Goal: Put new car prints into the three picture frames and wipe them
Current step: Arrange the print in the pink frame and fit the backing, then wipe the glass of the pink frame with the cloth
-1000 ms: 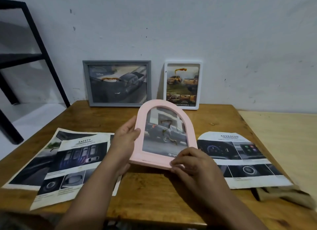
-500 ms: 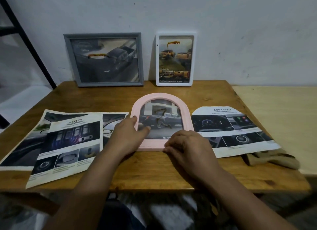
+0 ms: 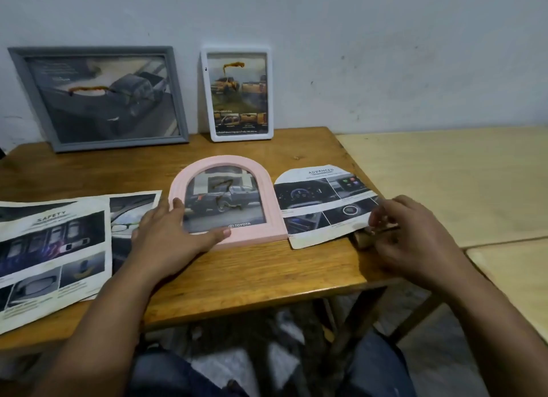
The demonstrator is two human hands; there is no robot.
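The pink arched frame [image 3: 228, 201] lay flat on the wooden table [image 3: 267, 272], a car print inside. The left hand [image 3: 169, 233] rested on the frame's lower left corner, fingers spread flat. Right of the frame, the right hand [image 3: 415, 233] curled over a cloth [image 3: 363, 239] beside an arch-cut print [image 3: 320, 204]; its grip could not be told.

Lying flat at frame centre on wooden table [image 3: 267, 278]: pink arched frame [image 3: 274, 202], left hand [image 3: 166, 236] spreading over its lower-left corner; right hand [image 3: 412, 236] curling at advanced-features print [image 3: 323, 204], centre right.
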